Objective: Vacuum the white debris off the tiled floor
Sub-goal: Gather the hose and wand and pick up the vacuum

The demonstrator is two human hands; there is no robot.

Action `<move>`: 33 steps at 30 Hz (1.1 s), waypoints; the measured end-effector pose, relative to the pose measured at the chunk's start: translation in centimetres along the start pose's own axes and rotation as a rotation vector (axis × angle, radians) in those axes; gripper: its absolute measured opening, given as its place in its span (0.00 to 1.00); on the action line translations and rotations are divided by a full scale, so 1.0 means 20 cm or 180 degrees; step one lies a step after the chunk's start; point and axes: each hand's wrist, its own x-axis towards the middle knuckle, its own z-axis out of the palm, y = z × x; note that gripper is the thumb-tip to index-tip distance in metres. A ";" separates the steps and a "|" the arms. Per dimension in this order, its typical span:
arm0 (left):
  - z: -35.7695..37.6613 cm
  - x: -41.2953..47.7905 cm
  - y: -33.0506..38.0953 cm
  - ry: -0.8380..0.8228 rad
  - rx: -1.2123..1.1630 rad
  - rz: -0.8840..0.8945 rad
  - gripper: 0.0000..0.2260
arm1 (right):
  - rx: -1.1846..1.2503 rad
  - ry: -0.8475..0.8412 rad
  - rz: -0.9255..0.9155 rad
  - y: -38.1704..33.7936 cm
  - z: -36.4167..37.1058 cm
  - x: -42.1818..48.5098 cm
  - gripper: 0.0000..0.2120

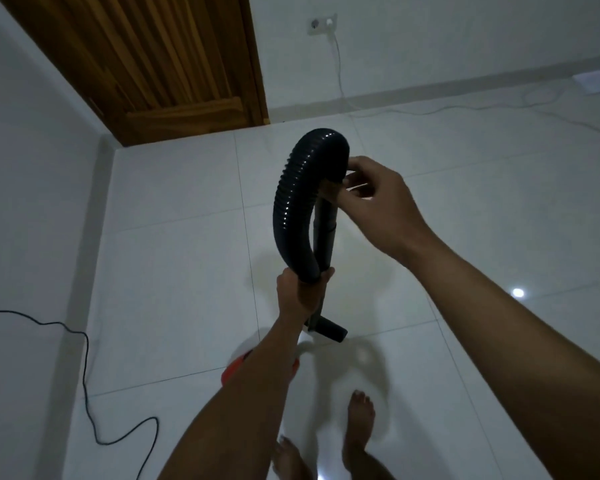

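Left hand [303,289]: clenched round the lower end of the vacuum hose [288,202], fingers wrapped fully about it. Right hand [371,199]: thumb and fingertips pinching the hose's other end, at the cuff where it joins the rigid tube [326,230]. Hose: black, ribbed, glossy, bent in a tall arch, held in the air before the person, above the floor. Tube: dark, running down behind the left hand to an angled nozzle [331,331] (whether it touches the tiles cannot be told). Vacuum body [234,370]: orange, mostly hidden behind the left forearm. Floor [174,202]: large glossy white tiles, bearing bare feet [359,431]; black cord [87,375] trailing at left. Room: white walls, wooden door [160,64], wall socket [321,24] with white cable [340,71].
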 end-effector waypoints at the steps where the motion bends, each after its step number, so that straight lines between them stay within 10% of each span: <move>1: -0.01 0.01 -0.01 0.0062 0.0011 0.0020 0.14 | 0.0162 -0.0149 0.0087 0.07 0.00 -0.01 0.23; 7: -0.06 0.11 -0.03 0.0386 -0.0202 0.0545 0.14 | -0.0297 -0.0830 0.1527 0.96 0.40 -0.27 0.49; 13: -0.08 0.24 -0.08 0.0465 -0.0388 0.0946 0.12 | -0.0244 -0.0883 0.1510 1.56 0.92 -0.23 0.65; 26: -0.14 0.38 -0.26 0.0598 -0.0919 0.2021 0.17 | 0.0406 -0.0914 0.0328 2.08 1.34 0.08 0.17; 33: 0.01 0.33 -0.78 0.0366 -0.1160 0.2444 0.12 | 0.0753 -0.0662 -0.0111 2.24 1.50 0.06 0.13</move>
